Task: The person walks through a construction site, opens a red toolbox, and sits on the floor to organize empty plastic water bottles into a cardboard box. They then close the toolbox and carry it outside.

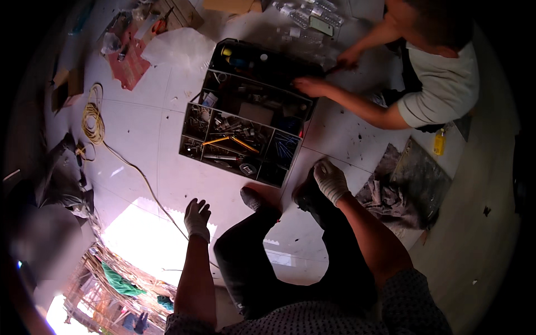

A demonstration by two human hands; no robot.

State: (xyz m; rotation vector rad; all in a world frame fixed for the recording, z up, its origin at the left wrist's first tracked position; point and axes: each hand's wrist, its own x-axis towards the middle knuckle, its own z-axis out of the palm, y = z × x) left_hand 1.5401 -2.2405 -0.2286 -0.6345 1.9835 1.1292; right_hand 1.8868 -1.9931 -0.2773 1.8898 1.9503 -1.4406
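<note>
A toolbox (223, 166) stands open, its jumbled fittings (231, 126) suggesting unfinished work, as the left hand (197, 218) hangs released, grip unclear on the right hand (330, 180).

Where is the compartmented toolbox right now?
In the head view, the compartmented toolbox sits upper centre on the floor, beyond the wearer's feet, left of the co-worker.
</note>
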